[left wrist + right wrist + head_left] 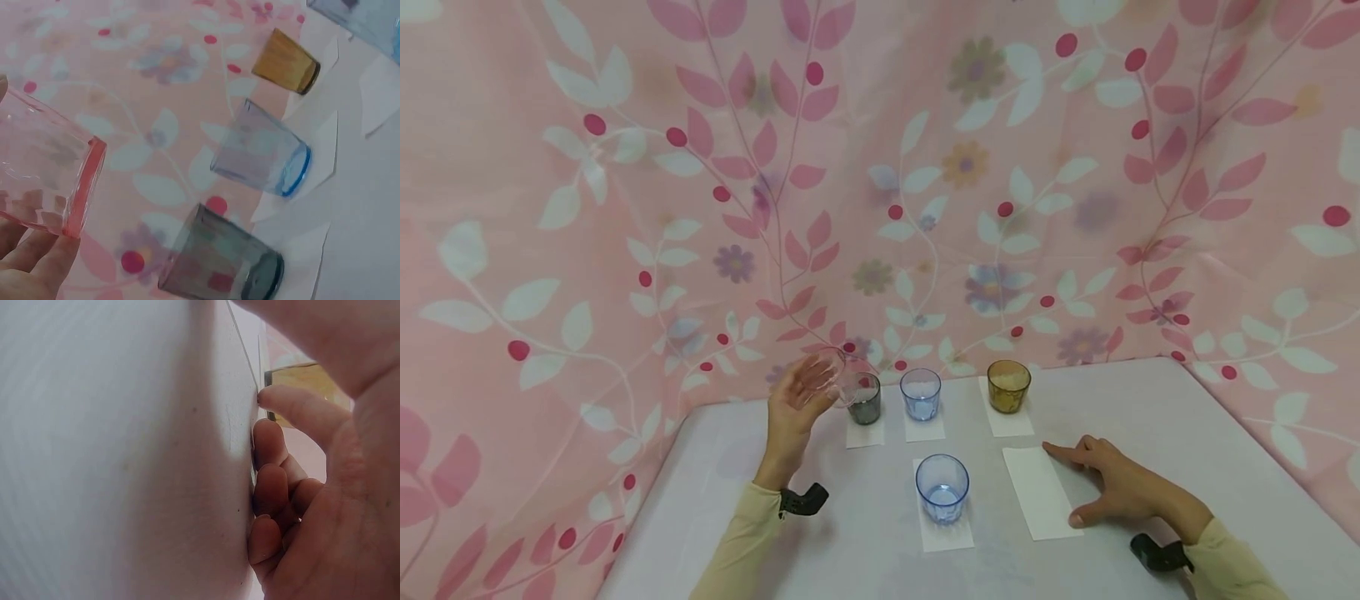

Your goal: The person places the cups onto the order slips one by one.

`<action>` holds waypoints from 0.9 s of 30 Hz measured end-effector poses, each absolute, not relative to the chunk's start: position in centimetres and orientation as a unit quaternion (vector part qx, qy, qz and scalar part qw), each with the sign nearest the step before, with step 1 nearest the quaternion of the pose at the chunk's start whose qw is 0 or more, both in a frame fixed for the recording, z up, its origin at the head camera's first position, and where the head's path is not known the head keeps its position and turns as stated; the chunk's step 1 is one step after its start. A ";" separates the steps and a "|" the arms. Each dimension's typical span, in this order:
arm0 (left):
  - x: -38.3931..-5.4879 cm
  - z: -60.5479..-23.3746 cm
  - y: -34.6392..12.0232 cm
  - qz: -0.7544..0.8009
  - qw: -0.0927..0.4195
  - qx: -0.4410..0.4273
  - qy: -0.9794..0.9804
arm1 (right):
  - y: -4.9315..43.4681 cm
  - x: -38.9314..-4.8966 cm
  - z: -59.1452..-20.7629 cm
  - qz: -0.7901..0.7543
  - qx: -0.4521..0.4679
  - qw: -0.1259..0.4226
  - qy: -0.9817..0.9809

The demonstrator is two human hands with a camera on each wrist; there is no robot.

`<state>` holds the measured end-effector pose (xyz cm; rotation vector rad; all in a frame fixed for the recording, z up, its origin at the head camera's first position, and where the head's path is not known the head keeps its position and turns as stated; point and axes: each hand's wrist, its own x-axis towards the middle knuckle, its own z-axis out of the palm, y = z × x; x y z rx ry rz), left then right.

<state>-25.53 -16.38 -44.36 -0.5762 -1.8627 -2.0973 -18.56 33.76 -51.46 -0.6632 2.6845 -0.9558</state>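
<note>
My left hand (796,404) is raised above the back left of the table and holds a clear pink glass (47,165), its fingers and thumb around the side. In the left wrist view the glass lies tilted, its thick pink base to the right. Just beyond it stands a dark grey glass (866,400). On the right, my right hand (1123,483) rests on the table beside a white paper slip (1041,493). Its index finger points to the slip's far right corner and its thumb touches the near right one. In the right wrist view the other fingertips (270,440) bend against the tabletop.
At the back, a light blue glass (921,395) and an amber glass (1008,387) stand on paper slips, as does the grey one. Another blue glass (942,490) stands nearer, on its own slip. A pink floral cloth (880,167) hangs behind the white table (1000,575).
</note>
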 end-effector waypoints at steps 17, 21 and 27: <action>-19.6 -42.2 -8.7 -0.704 0.052 -0.349 -0.616 | 33.7 -18.6 -51.2 -0.318 -0.226 0.105 0.915; -18.9 -42.7 -7.0 -0.694 0.030 -0.379 -0.612 | 33.7 -18.5 -51.2 -0.320 -0.225 0.107 0.914; -18.3 -43.4 -4.7 -0.685 -0.002 -0.382 -0.620 | 33.7 -18.4 -51.3 -0.318 -0.221 0.107 0.916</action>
